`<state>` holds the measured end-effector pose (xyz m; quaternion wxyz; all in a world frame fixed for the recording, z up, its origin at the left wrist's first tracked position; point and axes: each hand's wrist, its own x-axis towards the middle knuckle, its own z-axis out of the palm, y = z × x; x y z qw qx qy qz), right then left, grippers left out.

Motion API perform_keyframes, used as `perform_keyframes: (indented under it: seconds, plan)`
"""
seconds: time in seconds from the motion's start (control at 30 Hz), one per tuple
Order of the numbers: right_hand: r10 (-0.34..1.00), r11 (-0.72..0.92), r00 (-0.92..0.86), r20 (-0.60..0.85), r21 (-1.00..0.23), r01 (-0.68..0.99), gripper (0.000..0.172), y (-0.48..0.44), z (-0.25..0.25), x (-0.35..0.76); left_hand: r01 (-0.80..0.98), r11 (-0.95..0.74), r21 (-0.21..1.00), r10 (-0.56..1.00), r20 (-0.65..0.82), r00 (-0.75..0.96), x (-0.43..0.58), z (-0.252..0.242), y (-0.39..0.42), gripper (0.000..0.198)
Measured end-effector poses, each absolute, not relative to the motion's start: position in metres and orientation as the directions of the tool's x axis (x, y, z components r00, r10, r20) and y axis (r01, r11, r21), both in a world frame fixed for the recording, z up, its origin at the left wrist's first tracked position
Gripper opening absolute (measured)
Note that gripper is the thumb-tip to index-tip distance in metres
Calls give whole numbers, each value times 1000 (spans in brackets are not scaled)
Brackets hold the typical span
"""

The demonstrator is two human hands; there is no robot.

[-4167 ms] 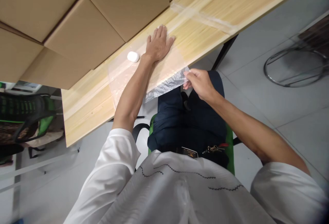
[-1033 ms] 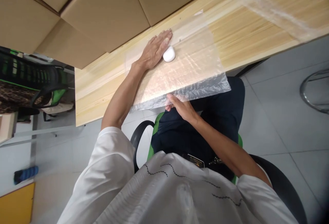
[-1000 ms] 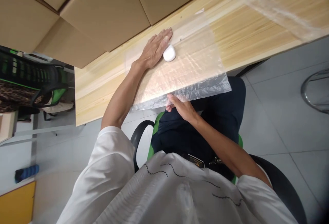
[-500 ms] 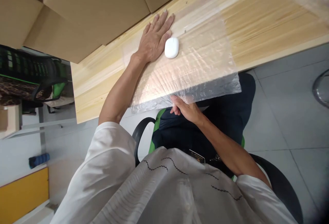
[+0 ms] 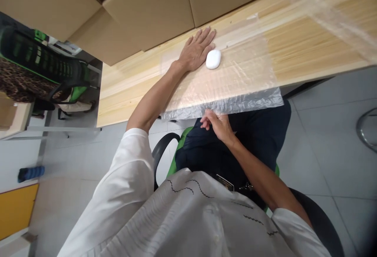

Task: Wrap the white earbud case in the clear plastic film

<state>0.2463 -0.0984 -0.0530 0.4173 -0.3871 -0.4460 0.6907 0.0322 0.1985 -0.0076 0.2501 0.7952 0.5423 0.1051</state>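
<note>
A thin clear plastic sheet (image 5: 244, 72) lies across the wooden table, and its crinkled near edge hangs over the front. My left hand (image 5: 196, 50) rests flat on the sheet's far left part, fingers stretched out. Right beside its thumb sits a small white rounded object (image 5: 213, 59) on the sheet; I cannot tell whether it is a computer mouse or an earbud case. At the table's front edge, my right hand (image 5: 219, 125) is closed with thumb and fingers on the sheet's hanging edge. Its fingertips are partly hidden.
Large cardboard boxes (image 5: 153, 9) line the table's back edge. More clear plastic (image 5: 332, 13) lies on the wooden table (image 5: 123, 96) at the right end. My chair's armrest (image 5: 160, 156) is below the table. An office chair (image 5: 35, 56) stands at the left, with a person partly visible there.
The view has shifted, so the table and boxes appear further right. My left hand stays flat beside the white object, and my right hand stays at the sheet's near edge.
</note>
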Motion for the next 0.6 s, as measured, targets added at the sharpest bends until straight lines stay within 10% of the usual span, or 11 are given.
perform_keyframes:
  seconds: [0.27, 0.6]
  plan:
    - [863, -291, -468, -190, -945, -152, 82, -107, -37, 196, 940, -277, 201, 927, -200, 316, 15, 15, 164, 124]
    - [832, -309, -523, -185, -938, -160, 87, -109, -48, 188, 856, -274, 439, 922, -134, 364, -5, -12, 171, 105]
